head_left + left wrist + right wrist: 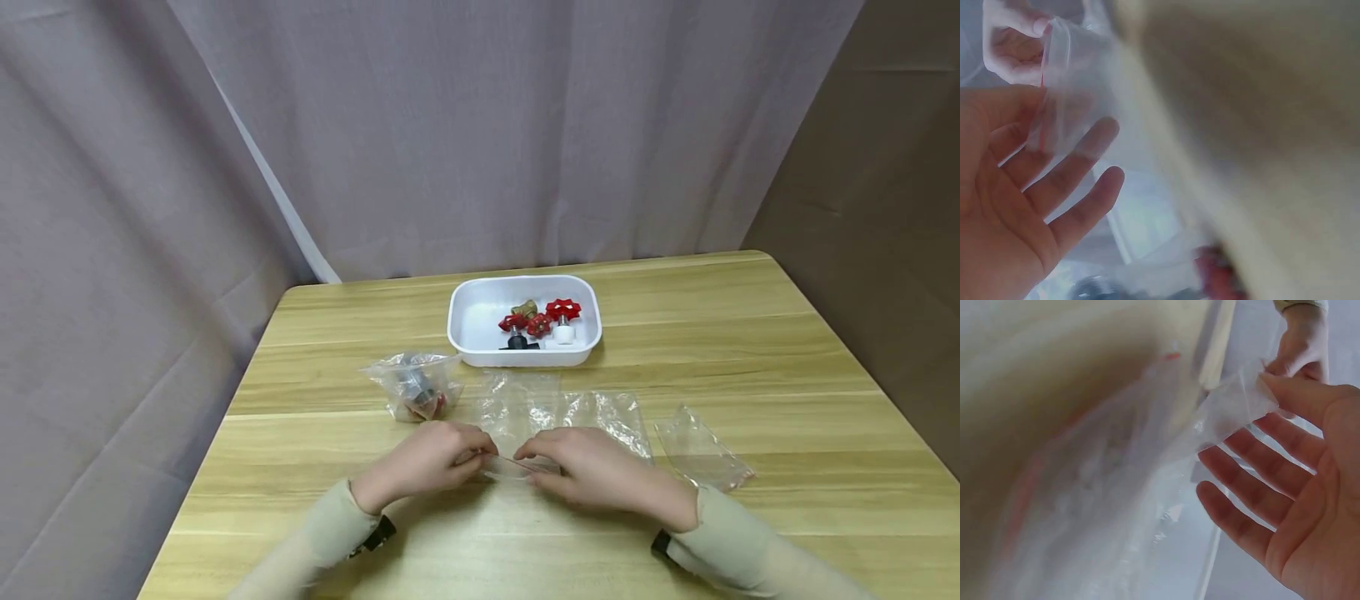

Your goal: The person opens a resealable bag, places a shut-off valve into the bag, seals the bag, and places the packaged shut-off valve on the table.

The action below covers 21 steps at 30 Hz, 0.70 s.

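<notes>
At the left of the table (pixel 247 467), a filled clear bag (pixel 405 371) is seen standing, its mouth upward; a grey fitting (pixel 416 385) and a red part are enclosed in it. Just nearer the front, a small clear bag (pixel 508 471) with a red line along its edge is held off the tabletop between both hands. Its left end is pinched between thumb and forefinger of the left hand (pixel 429 457); in the left wrist view the other fingers are held loosely extended and spread. A black device (pixel 375 535) is worn below this wrist.

Toward the middle rear, a white tray (pixel 476 323) is placed. Toward its right side are contained a brass fitting (pixel 527 308), red handwheels (pixel 538 325), a black valve body (pixel 517 340) and a white valve body (pixel 564 333). In front of the tray, a flat clear bag (pixel 517 400) is laid, with a second flat bag (pixel 611 417) beside it.

The right end of the held bag is pinched by thumb and forefinger of the right hand (pixel 600 471), remaining fingers spread and slightly bent. Farther right, another clear bag (pixel 701 454) is found lying askew, near the right sleeve (pixel 738 533).
</notes>
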Available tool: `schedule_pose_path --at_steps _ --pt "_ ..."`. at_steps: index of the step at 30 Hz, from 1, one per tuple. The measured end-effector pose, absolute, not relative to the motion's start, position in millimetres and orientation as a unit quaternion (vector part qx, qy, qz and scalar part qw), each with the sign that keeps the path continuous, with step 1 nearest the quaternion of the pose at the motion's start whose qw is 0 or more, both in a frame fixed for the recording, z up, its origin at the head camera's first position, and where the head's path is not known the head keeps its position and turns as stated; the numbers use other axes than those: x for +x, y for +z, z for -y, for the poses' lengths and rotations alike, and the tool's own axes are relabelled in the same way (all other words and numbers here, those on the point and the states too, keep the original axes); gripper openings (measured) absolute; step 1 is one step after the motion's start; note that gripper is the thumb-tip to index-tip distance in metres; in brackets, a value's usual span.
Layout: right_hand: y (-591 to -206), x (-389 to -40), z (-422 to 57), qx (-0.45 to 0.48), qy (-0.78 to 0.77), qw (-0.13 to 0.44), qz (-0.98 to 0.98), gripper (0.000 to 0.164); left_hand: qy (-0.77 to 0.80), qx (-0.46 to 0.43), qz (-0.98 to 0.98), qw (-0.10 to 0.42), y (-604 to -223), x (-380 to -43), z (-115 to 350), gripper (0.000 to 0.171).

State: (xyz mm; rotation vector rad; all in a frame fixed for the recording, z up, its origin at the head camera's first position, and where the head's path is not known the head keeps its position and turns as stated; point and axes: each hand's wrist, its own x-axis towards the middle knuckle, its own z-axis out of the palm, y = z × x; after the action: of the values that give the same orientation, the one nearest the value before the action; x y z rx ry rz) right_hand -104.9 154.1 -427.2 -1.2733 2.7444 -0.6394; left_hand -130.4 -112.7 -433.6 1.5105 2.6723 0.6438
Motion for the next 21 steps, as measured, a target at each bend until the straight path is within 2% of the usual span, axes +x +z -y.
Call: schedule_pose_path --at_steps 6,16,21 --pt "-407 -118 -154 -0.401 -0.252 -0.051 -0.879 0.018 0.235 0.454 -0.858 -0.056 -406 -140 111 0.012" --pt "-367 -140 -156 -0.393 -0.323 -0.147 -0.848 0.017 0.367 0.401 -0.835 -0.089 -371 -156 107 0.013" --pt "-356 -145 -154 -0.393 -0.322 -0.16 -0.846 0.018 0.376 0.379 -0.841 -0.089 -365 -158 104 0.015"
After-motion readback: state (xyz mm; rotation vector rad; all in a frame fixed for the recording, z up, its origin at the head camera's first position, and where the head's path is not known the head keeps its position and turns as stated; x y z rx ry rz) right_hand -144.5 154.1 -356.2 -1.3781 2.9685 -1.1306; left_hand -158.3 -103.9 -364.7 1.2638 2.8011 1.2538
